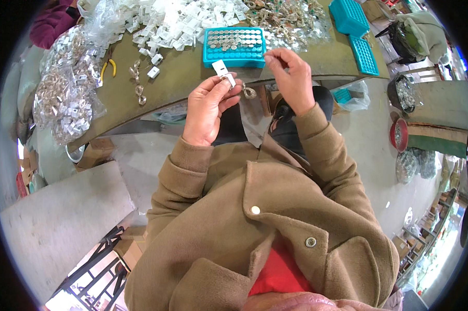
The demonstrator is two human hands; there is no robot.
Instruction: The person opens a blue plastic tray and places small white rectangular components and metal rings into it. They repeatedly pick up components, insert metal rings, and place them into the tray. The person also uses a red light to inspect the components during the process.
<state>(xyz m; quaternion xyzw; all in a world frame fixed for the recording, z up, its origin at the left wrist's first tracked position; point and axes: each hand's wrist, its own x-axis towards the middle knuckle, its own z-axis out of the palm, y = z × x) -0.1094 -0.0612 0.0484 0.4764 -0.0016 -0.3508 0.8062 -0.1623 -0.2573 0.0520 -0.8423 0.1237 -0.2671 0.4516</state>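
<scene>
Close to the table's front edge, my left hand (208, 103) pinches a small white plastic clip-like piece (220, 68) with a dark slot, between thumb and fingers. A clear faceted pendant (249, 93) dangles beside those fingers, seemingly attached to the piece. My right hand (292, 78) is raised to the right, its thumb and forefinger closed together near the corner of a blue tray (234, 63). Anything in that pinch is too small to make out. Rows of small round silvery pieces (235, 40) sit in the tray.
A heap of white plastic pieces (187, 20) covers the table's back, with loose crystal pendants (291, 20) to its right. Yellow-handled pliers (108, 68) and a crystal strand (139, 85) lie left. Bagged crystal parts (63, 88) fill the left end. Two blue trays (349, 18) stand at right.
</scene>
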